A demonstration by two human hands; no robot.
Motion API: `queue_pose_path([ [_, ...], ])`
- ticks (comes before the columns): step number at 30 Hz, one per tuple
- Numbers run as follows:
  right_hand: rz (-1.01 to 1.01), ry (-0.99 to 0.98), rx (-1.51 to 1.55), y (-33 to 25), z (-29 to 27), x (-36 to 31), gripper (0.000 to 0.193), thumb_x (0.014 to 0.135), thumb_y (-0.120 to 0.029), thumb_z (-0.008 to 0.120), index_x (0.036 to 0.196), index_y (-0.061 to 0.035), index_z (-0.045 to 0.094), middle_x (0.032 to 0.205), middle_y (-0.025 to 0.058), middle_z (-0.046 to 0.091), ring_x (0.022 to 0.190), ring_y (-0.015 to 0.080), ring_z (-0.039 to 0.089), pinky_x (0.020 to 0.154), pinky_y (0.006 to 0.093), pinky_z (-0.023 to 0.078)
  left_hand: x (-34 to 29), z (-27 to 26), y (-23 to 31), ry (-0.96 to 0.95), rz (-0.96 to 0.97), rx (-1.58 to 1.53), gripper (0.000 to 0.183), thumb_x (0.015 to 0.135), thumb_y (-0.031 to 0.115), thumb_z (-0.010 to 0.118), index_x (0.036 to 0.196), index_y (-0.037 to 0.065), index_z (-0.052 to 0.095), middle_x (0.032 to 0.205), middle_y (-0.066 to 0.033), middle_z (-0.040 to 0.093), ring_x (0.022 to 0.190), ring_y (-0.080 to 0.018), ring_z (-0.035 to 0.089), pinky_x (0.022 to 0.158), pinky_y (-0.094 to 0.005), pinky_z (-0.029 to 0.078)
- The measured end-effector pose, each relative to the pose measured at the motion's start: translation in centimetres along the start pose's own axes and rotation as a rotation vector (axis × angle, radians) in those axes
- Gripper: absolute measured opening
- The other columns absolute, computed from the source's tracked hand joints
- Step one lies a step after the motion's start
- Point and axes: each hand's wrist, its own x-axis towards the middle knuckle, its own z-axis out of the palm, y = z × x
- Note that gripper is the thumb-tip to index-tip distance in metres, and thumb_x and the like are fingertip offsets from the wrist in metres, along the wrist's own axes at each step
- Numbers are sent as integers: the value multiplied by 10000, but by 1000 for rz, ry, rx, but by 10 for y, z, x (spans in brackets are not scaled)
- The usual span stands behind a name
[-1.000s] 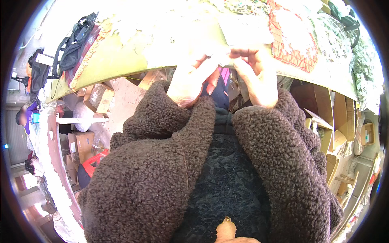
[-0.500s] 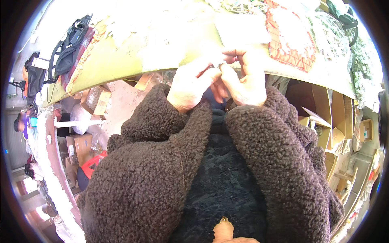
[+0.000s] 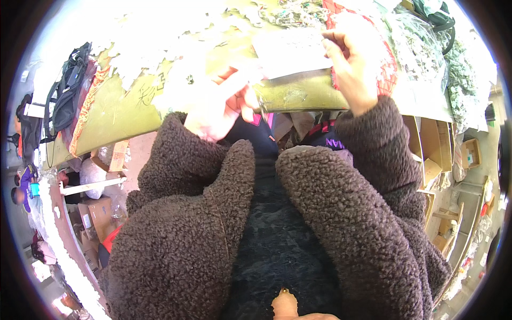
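Observation:
My left hand (image 3: 224, 104) is over the front edge of the table, thumb and fingers pinched together. Glare hides what is in the pinch; a thin, dark strand seems to hang beside the fingertips. Farther right, my right hand (image 3: 352, 66) reaches over the tabletop. Its thumb and forefinger close at the right edge of a white sheet (image 3: 290, 53), which lies near the table's front edge.
Orange-red netted fabric (image 3: 388, 80) lies right of the sheet, beside clear bags (image 3: 424, 61) and pale green netting (image 3: 463, 85). Scraps and tangled strands (image 3: 296, 13) cover the far tabletop. Dark straps (image 3: 66, 88) hang at the left. Cardboard boxes (image 3: 434, 141) stand below, right.
My hands were together at the table edge and have come apart. The right one has moved forward and right to the white sheet; the left one has shifted left. The view has shifted slightly.

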Motion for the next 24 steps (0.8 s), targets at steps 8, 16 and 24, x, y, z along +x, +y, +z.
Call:
queue_pose_path([
  [8,-180,-163,-507,33,-10,22,192,884,-158,559,1004,-21,618,887,112,624,819,210,592,758,301,459,11,4,-8,399,-7,-307,239,913,81,536,1127,-14,490,925,-127,624,709,-180,618,603,-279,532],
  [16,-54,-219,-491,29,-24,16,176,872,-122,561,1002,-19,621,856,102,626,814,188,588,750,298,459,13,8,-13,197,-47,-182,176,914,66,510,1070,-15,519,832,-91,598,698,-184,615,524,-292,517],
  [24,-53,-264,-363,43,-18,23,152,851,-95,570,961,-1,618,851,107,616,810,208,585,756,311,461,13,11,-11,142,-63,-182,181,924,95,512,1062,-21,523,882,-142,631,619,-181,606,477,-278,503],
])
